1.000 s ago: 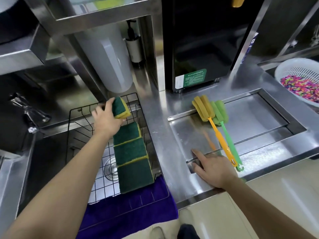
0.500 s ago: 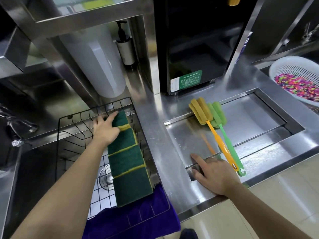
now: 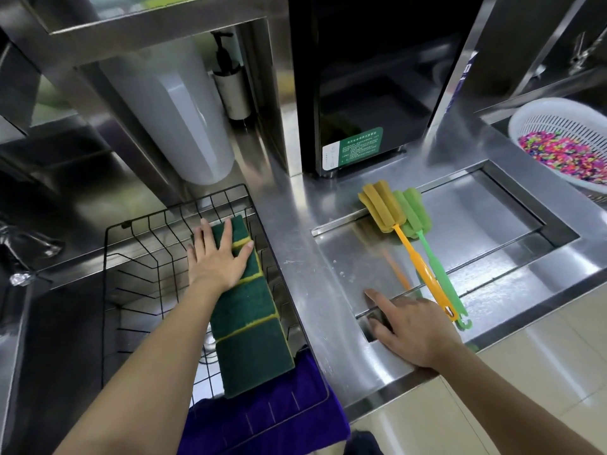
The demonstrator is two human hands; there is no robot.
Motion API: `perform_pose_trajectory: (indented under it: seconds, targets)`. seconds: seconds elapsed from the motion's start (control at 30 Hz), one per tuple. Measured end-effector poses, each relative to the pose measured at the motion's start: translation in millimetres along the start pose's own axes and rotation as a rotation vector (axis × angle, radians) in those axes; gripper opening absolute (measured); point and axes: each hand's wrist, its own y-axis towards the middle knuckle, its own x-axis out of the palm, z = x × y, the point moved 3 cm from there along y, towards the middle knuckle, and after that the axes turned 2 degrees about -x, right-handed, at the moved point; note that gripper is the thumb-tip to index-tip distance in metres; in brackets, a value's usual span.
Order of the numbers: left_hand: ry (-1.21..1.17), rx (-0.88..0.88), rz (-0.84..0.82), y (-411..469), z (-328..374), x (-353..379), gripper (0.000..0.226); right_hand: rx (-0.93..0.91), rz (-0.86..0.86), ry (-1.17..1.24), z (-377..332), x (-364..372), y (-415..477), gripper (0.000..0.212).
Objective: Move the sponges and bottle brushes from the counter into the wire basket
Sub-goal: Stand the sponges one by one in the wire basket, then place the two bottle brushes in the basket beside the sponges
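Observation:
Several green-and-yellow sponges lie in a row along the right side of the black wire basket, which sits in the sink. My left hand lies flat on the farthest sponge, fingers spread. A yellow bottle brush and a green bottle brush lie side by side on the steel counter, heads away from me. Beside the brush handles, my right hand rests palm down on the counter with nothing in it.
A purple cloth hangs over the basket's near edge. A white colander of coloured bits stands at the far right. A black appliance, a pump bottle and a translucent jug stand behind.
My left hand has lowered the held sponge into the basket at the far end of the row and now presses flat on it. The right hand has stayed put.

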Motion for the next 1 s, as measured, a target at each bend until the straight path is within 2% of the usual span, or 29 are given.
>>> perform_pose_trajectory:
  seconds: [0.1, 0.17, 0.47, 0.63, 0.7, 0.77, 0.9, 1.0]
  targets:
    - [0.048, 0.024, 0.204, -8, 7, -1, 0.073, 0.009, -0.013, 0.019, 0, 0, 0, 0.050]
    - [-0.004, 0.047, 0.289, -14, 7, 1, 0.073, 0.014, -0.023, 0.027, -1, 0, 0, 0.049]
    - [-0.025, 0.059, 0.189, -10, 4, 1, 0.074, 0.023, -0.059, 0.034, 1, 2, -1, 0.051]
    - [-0.316, 0.095, 0.479, -32, 40, -38, 0.061, -0.004, -0.040, 0.080, 1, 3, -1, 0.063]
    - [-0.389, 0.207, 0.517, -42, 76, -51, 0.058, -0.019, -0.039, 0.103, 0, 6, -2, 0.069]
    - [-0.356, 0.410, 0.474, -51, 119, -54, 0.056, -0.017, -0.033, 0.096, 1, 7, -2, 0.071]
    - [-0.142, 0.816, 0.360, -73, 196, -31, 0.055, -0.019, -0.011, 0.053, 0, 6, -1, 0.069]
    - [0.068, 0.966, 0.318, -85, 230, -4, 0.060, -0.011, -0.008, 0.055, 0, 11, 0, 0.070]
